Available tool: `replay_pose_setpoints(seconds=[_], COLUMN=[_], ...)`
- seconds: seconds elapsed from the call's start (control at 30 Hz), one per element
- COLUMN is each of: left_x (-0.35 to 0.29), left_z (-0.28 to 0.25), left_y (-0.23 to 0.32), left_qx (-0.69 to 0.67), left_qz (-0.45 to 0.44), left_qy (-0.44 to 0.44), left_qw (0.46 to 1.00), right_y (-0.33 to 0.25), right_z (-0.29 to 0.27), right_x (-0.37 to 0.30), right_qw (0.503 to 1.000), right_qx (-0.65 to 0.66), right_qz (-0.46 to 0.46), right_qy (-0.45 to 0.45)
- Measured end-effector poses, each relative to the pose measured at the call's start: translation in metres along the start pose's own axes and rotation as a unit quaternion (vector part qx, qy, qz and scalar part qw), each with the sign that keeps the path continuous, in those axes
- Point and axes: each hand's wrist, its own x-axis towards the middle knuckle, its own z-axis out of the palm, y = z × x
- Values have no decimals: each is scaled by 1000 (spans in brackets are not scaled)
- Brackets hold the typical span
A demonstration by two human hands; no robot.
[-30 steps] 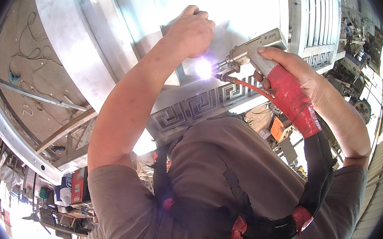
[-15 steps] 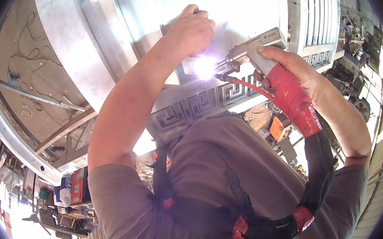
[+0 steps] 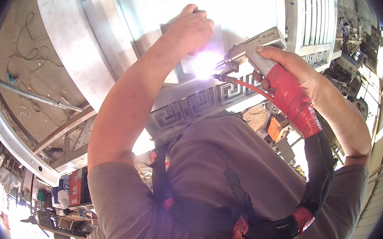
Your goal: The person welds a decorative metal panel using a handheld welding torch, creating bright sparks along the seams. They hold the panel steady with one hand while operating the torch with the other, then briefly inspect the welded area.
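My right hand (image 3: 287,63) is wrapped round the grip of a silver welding gun (image 3: 257,43), with red tape and a black-sleeved cable below it. A thin red tube runs along the gun to its nozzle. At the tip burns a bright white-violet glare (image 3: 206,65), which hides the spot being welded on the shiny metal panel (image 3: 167,101). Just above the glare, my left hand (image 3: 190,31) rests on the panel with its fingers curled in; whatever they may hold is hidden. A Greek-key pattern (image 3: 199,101) runs along the panel's near edge.
The black cable (image 3: 274,229) loops across my shirt. To the left stand a curved metal frame (image 3: 11,140) and brown bars (image 3: 64,128) above a floor with a loose cord (image 3: 35,53). A red box (image 3: 75,186) lies at lower left. Clutter (image 3: 355,68) fills the right side.
Both hands hold nearly the same place on the panel, and the glare still burns at the gun's tip. The surroundings have shifted very slightly in the view.
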Motion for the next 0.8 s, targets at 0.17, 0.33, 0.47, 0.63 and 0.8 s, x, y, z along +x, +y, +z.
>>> replay_pose_setpoints(seconds=[0.17, 0.33, 0.47, 0.63, 0.8], left_x=[0, 0, 1, 3, 1], left_z=[-1, 0, 4, 10, 11], left_y=[0, -1, -3, -5, -5], left_qx=[11, 6, 0, -10, -21], left_qz=[1, 4, 13, 14, 16], left_qy=[-13, -4, 5, 23, 45], left_qw=[1000, 1000, 1000, 1000, 999], right_y=[0, 0, 0, 1, 9], right_z=[4, 6, 4, 4, 6], right_x=[-3, -9, -10, -13, -23], right_qw=[1000, 1000, 1000, 1000, 998], right_qx=[-4, -12, -23, -22, -7], right_qz=[-1, -2, -7, -5, -22], right_qy=[4, 12, -16, -9, 52])
